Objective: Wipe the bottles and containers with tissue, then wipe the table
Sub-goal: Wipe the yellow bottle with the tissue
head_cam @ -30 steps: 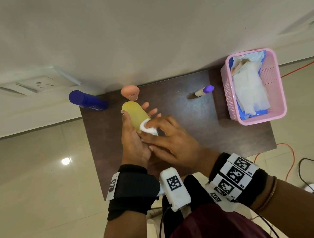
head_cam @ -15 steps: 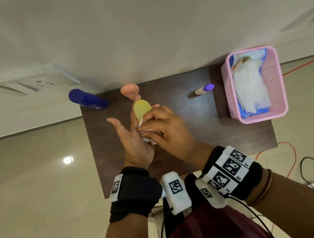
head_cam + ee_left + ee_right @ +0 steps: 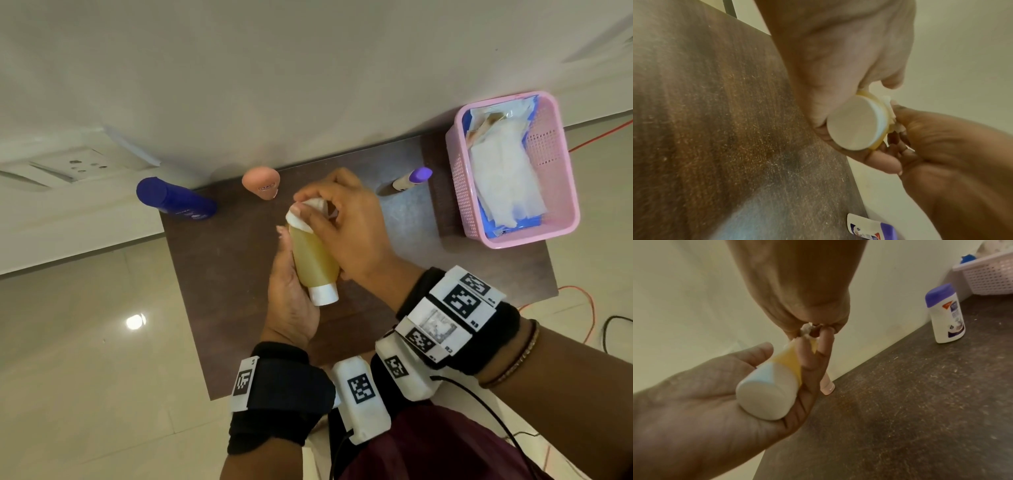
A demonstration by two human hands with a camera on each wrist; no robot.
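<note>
Your left hand [image 3: 291,294] has its grip around the yellow bottle [image 3: 313,257], white cap [image 3: 323,295] toward you, held above mid-desk [image 3: 212,308]. Your right hand [image 3: 346,233] grips the tissue [image 3: 301,214] against the bottle's far end. Far edge: blue bottle [image 3: 174,200] at 10 o'clock, peach tube [image 3: 262,181] at 11, purple-capped bottle [image 3: 412,178] at 1, pink basket [image 3: 561,178] at 2.

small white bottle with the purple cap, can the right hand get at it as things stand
Probably yes, once free: the small white bottle with the purple cap stands alone on the dark wooden table, open space around it. But the right hand now pinches a white tissue.
</note>
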